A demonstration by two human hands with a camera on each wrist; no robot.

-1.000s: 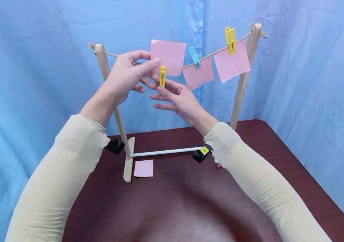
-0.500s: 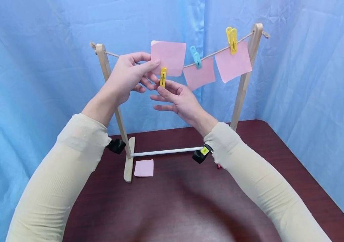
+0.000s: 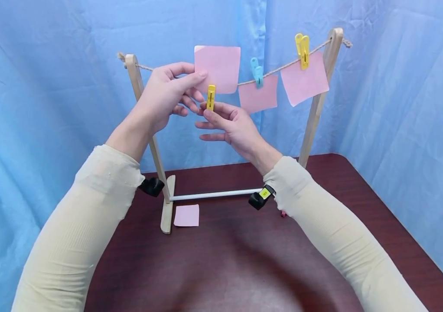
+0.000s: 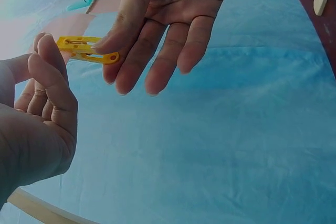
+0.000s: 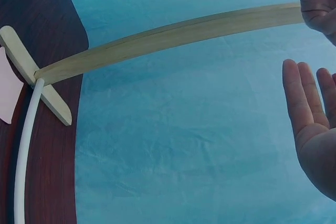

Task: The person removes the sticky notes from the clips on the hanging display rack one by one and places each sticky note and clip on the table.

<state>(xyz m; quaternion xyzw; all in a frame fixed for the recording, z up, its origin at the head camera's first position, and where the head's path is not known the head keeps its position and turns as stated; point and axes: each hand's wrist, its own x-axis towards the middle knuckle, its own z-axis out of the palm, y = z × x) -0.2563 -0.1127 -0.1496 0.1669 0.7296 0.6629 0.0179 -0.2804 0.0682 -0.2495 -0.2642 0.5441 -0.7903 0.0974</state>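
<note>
My left hand (image 3: 171, 93) pinches a square pink sticky note (image 3: 221, 65) by its left edge, up at the rope (image 3: 143, 67). Between the thumb and forefinger of my right hand (image 3: 241, 130) is a yellow clothespin (image 3: 211, 99). Its upper end overlaps the note's lower edge; whether it bites the paper I cannot tell. In the left wrist view the clothespin (image 4: 84, 48) lies close to the left fingertips, the right hand (image 4: 168, 24) holding its handle end. The right wrist view catches only parts of both hands at its right edge; the clothespin is out of sight there.
Two pink notes hang on the rope, one under a blue clothespin (image 3: 258, 73), another under a yellow clothespin (image 3: 303, 52). Wooden posts (image 3: 315, 117) carry the rope, with a white bar (image 3: 213, 195) low between them. Another pink note (image 3: 187, 216) lies on the dark table (image 3: 221, 260).
The held note has risen slightly relative to the clothespin. Both hands keep the same hold. The stand appears shifted a little to the right in the view.
</note>
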